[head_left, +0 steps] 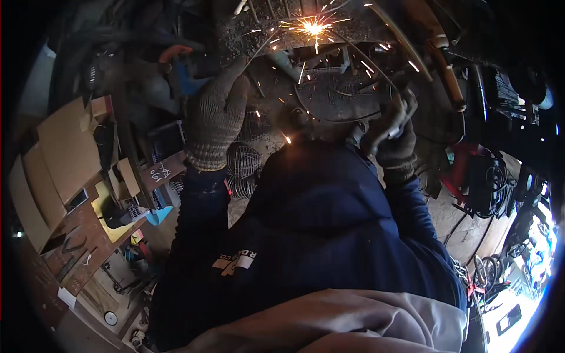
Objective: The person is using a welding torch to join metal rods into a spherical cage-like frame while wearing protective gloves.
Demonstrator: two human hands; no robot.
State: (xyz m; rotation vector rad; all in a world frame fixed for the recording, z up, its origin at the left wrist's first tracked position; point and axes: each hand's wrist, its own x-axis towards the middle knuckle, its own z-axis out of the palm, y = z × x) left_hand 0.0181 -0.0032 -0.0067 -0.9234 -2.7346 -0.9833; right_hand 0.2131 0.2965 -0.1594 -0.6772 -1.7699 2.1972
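Nearest, I see dark blue sleeves point(200, 203). Right gloved hand point(397, 147), right of centre, grip closed around clamp-like holder point(382, 126); thin electrode rod point(368, 60) curves up toward sparks point(313, 27), upper centre. Left gloved hand point(219, 115): grip pinching thin metal rod point(261, 49). I judge welding under way, unfinished; amount done or left, cannot tell. Glare hides contact point; metal bars point(286, 8) dark, cut off at top edge.

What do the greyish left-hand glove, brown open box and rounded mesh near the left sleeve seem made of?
Glove: matte knitted yarn, perhaps cotton; ribbed stitches show. Box: matte cardboard, judging by stiff, creased flaps. Mesh: probably dull metal wire; thin strands cross.
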